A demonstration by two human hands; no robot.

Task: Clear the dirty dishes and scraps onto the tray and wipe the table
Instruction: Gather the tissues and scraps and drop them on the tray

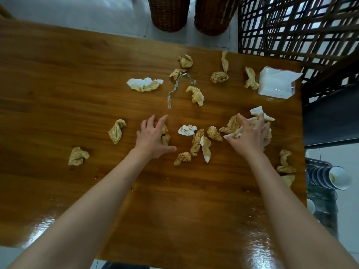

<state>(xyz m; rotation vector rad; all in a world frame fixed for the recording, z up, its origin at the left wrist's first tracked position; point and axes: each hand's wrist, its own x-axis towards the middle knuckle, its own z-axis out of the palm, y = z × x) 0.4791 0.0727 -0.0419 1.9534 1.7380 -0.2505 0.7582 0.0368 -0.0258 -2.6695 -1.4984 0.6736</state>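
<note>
Several crumpled, brown-stained napkins lie scattered over the wooden table (pixel 77 105). My left hand (pixel 153 137) rests on one stained napkin (pixel 165 136) near the table's middle, fingers spread over it. My right hand (pixel 251 135) presses on a bunch of stained napkins (pixel 234 124) at the right, fingers curled into the pile. Loose napkins lie between the hands (pixel 197 141), at the left (pixel 116 131) and at the far side (pixel 144 84). A torn strip of clear plastic wrap (pixel 172 90) lies in the middle.
A white pack of tissues (pixel 276 84) sits at the table's far right corner. Below the right edge stand stacked bowls and a white cup (pixel 340 177). Two wicker baskets (pixel 169 12) and a dark lattice chair (pixel 295 26) stand beyond the table.
</note>
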